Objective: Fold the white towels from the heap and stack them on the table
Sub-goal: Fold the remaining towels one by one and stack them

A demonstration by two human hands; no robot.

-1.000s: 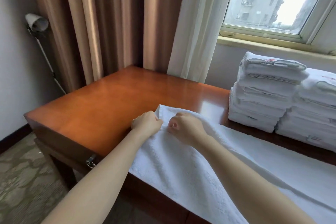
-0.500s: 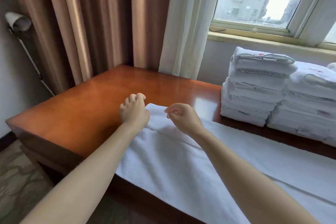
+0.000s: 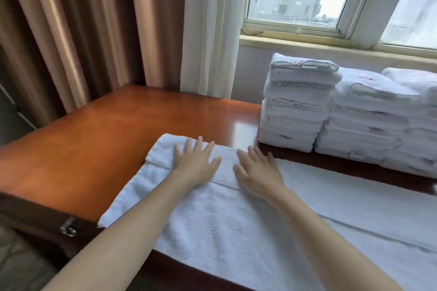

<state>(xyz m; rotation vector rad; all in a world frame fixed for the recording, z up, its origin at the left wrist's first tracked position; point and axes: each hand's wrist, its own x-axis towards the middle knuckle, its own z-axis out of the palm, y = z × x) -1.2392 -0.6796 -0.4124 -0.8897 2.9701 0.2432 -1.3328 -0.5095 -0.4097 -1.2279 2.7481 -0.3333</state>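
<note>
A long white towel (image 3: 220, 227) lies spread along the near side of the wooden table (image 3: 89, 149), its near edge hanging over the front. Its far left end is turned back into a narrow folded band. My left hand (image 3: 195, 160) lies flat on that band with fingers spread. Beside it, my right hand (image 3: 256, 171) presses flat on the same fold. Two stacks of folded white towels (image 3: 295, 106) stand side by side at the back right of the table, under the window.
Brown curtains (image 3: 78, 30) and a white sheer curtain (image 3: 210, 30) hang behind the table. The window sill (image 3: 331, 47) runs above the stacks. A metal fitting (image 3: 68, 229) sits on the table's near left edge, with patterned carpet below.
Both hands let go of the towel's end corners, which they pinched a second ago, and now lie flat on the folded band. The view has shifted slightly to the right.
</note>
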